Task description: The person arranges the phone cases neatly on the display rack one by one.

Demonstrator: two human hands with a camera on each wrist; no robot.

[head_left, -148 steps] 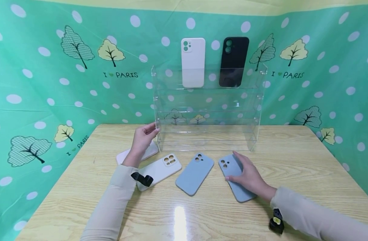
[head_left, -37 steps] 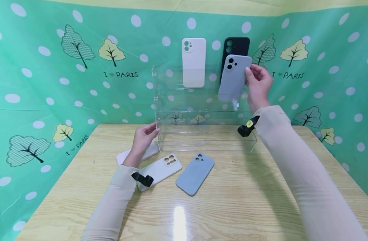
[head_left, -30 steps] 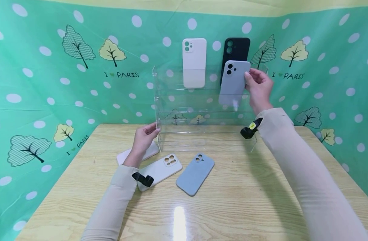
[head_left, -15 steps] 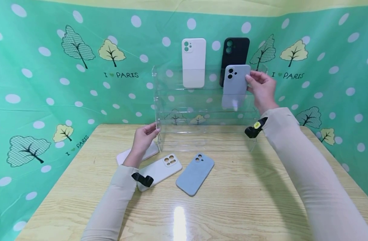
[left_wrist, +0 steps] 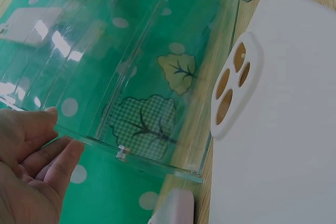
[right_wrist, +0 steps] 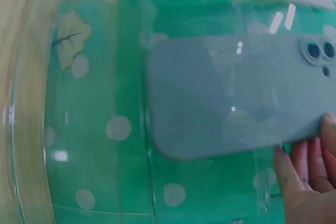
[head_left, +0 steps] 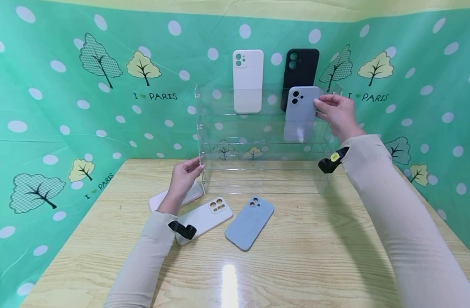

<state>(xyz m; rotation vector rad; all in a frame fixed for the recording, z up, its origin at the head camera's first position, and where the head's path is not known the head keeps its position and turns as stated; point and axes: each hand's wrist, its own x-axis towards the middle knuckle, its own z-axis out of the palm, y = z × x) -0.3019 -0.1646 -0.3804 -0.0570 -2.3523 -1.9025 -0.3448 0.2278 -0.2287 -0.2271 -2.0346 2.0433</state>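
Observation:
My right hand (head_left: 338,114) pinches a light blue phone case (head_left: 302,107) by its right edge, fingers behind and thumb in front. The case stands upright, its lower part behind the clear front lip of the second tier of an acrylic display stand (head_left: 266,174). In the right wrist view, the phone case (right_wrist: 220,93) shows through clear plastic. At the stand's left side panel, my left hand (head_left: 184,177) grips the edge between thumb and fingers. In the left wrist view, that hand (left_wrist: 37,156) straddles the panel edge.
On the top tier stand a white phone case (head_left: 248,81) and a black one (head_left: 301,68), partly covered by the blue case. Lying on the wooden table (head_left: 296,265) are another blue case (head_left: 249,223), a cream case (head_left: 208,218) and a pale pink case (head_left: 192,193) beneath my left wrist.
The right hand picked the blue case off the table and raised it to the stand. Over the last second it slid down into the second tier. The left hand stayed put.

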